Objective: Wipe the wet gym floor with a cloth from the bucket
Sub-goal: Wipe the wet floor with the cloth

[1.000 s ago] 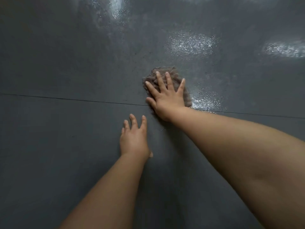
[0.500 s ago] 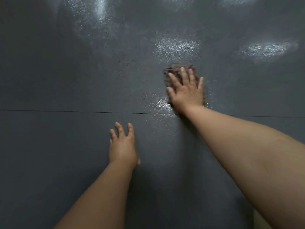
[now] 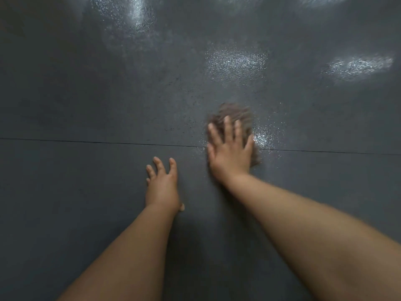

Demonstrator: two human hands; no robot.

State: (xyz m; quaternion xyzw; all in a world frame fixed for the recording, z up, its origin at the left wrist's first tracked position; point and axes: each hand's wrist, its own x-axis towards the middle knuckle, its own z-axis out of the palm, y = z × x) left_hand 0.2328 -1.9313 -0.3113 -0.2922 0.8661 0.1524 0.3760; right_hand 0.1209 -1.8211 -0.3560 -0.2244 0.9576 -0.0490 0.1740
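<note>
While the right hand (image 3: 231,152) lies flat on the cloth (image 3: 236,118), its fingers (image 3: 226,127) are spread out straight and press down on it. They do not curl round the cloth. The hand and the cloth look a little blurred.

The cloth is a brownish, fuzzy lump on the dark grey floor (image 3: 86,94). It sits on the thin line (image 3: 86,141) that runs across the floor from side to side. Most of the cloth is on the far side of that line, and a small bit pokes out past the line on the near side, by the edge of the right hand. The heel of the right hand is on the near side of the line too.

The left hand (image 3: 162,187) is flat on the floor on the near side of the line, apart from the cloth. Its fingers are straight and a little spread, and it holds nothing. The tip of its thumb peeks out by the wrist.

Just beside the cloth, on the side away from the left hand, a small wet spot (image 3: 261,137) shines. More shiny wet patches (image 3: 236,61) show on the floor well beyond the line.

Both bare arms reach in from the near edge of the picture.
</note>
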